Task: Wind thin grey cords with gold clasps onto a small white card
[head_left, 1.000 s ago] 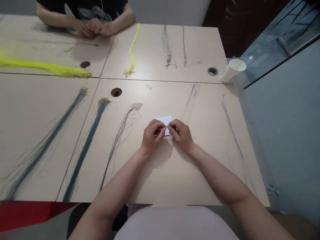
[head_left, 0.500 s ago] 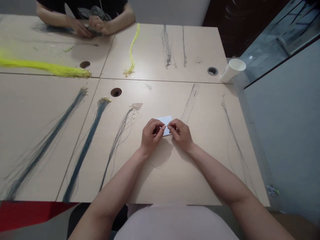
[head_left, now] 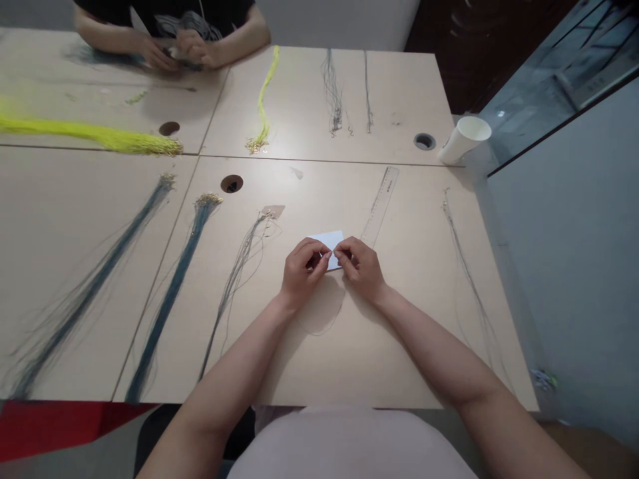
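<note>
My left hand [head_left: 305, 267] and my right hand [head_left: 360, 266] meet fingertip to fingertip at the middle of the near table, both pinched closed. Below them a thin line [head_left: 318, 334] hangs or lies in a loose loop, its ends running up toward my fingers. What sits right at the fingertips is too small to make out. Under and behind the hands lies a white card [head_left: 330, 238], partly covered. A clear ruler [head_left: 382, 203] slants away just beyond my right hand. Left of my left hand lies a bundle of grey lines [head_left: 239, 266] with small metal hooks at its top.
Two blue-grey line bundles [head_left: 172, 299] with gold-coloured ends lie farther left. More lines [head_left: 464, 259] lie at right. Across the table are yellow bundles [head_left: 90, 133], a white cup [head_left: 464, 141] and a co-worker's hands [head_left: 192, 50]. Cable holes [head_left: 232, 184] pierce the tabletop.
My hands stay almost in place, with only tiny shifts of the fingertips. Across the table, the co-worker's hands have moved slightly.
</note>
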{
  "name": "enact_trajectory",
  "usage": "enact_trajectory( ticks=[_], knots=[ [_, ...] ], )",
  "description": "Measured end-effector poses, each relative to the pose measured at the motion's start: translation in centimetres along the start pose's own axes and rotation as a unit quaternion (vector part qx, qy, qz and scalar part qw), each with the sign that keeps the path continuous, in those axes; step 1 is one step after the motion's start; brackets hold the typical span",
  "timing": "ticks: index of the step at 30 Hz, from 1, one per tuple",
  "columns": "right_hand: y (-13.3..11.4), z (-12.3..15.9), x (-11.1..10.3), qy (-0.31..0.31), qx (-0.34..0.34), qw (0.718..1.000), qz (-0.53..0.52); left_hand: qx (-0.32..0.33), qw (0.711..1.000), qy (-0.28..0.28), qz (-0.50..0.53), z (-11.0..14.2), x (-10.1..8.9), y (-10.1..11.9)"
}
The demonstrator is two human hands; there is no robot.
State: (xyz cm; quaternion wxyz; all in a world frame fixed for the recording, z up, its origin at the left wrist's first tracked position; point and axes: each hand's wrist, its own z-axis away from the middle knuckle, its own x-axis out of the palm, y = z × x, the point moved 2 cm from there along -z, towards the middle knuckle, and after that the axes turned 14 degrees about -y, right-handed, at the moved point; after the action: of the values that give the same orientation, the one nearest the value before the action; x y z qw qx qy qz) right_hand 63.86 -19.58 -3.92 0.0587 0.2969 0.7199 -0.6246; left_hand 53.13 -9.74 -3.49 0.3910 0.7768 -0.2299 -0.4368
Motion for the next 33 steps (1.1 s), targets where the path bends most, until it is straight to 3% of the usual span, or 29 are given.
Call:
enact_trajectory(
  ticks=[16, 33],
  knots=[
    [-0.02, 0.0, -0.01, 0.002, 0.0, 1.0, -0.002, -0.008, 1.0, -0.012, -0.006, -0.06, 0.21, -0.14],
    [0.19, -0.06, -0.15, 0.022, 0.024, 0.999, -0.033, -0.018, 1.0, 0.01, 0.012, -0.06, 0.25, 0.1]
  ],
)
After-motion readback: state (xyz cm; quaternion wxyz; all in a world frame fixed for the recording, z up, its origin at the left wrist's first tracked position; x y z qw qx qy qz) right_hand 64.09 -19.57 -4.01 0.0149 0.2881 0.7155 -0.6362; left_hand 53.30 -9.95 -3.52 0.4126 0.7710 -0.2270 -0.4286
